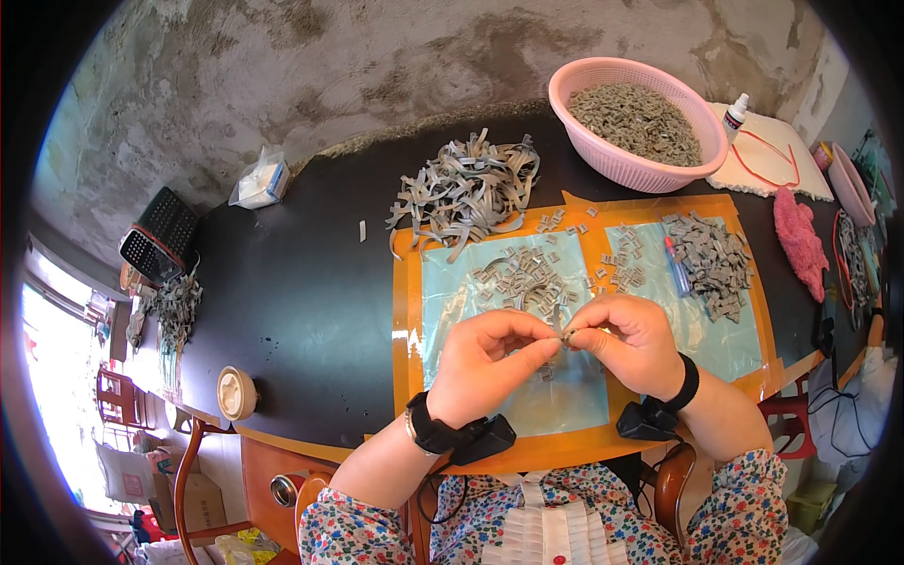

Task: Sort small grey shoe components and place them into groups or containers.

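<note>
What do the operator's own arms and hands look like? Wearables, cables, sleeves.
Left hand and right hand: bare, no gloves. Each wrist has a black strap with a boxy black module; thin dark cables run near the modules. Left wrist also has a silvery bracelet. Sleeves: pale, with multicoloured floral print.

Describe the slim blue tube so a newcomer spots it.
On the black table, find the right pale blue sheet in the orange border. At the left edge of its heap of grey pieces lies the tube, set apart by its red cap.
</note>
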Available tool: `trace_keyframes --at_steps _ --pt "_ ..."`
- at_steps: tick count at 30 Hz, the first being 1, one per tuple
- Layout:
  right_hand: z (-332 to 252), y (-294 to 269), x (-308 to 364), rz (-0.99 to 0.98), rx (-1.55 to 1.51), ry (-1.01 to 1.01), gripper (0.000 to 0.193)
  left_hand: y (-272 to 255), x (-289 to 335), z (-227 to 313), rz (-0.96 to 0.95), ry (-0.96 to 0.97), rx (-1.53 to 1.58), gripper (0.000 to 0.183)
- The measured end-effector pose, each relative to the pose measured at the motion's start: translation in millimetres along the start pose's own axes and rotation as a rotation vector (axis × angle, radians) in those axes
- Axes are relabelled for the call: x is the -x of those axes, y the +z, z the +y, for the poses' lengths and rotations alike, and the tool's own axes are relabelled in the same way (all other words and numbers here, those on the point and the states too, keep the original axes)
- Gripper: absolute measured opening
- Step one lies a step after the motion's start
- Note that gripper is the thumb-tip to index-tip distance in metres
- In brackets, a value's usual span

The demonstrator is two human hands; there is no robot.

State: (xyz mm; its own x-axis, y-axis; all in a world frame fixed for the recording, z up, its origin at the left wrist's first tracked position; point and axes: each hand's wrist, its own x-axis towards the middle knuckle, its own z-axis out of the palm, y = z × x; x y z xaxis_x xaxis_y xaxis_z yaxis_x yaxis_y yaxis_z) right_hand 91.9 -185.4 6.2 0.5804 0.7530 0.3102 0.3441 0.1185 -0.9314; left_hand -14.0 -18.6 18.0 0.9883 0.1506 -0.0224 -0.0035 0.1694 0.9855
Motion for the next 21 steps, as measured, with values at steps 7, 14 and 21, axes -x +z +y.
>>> trace_keyframes --at_steps 7,14,21 --pt "-3 0 -8 0.028 0.252 -0.236 0.027 -8 -2 -6 0.034 -0.144 0.078 0.008" --pt "1 -3 -12 -0.015 0.451 -0.460 0.027 -7 -4 -14 -0.009 -0.142 0.125 0.016" --pt "5 -1 -15 0.020 0.506 -0.533 0.025 -11 -7 -16 0.055 -0.158 0.097 0.008"
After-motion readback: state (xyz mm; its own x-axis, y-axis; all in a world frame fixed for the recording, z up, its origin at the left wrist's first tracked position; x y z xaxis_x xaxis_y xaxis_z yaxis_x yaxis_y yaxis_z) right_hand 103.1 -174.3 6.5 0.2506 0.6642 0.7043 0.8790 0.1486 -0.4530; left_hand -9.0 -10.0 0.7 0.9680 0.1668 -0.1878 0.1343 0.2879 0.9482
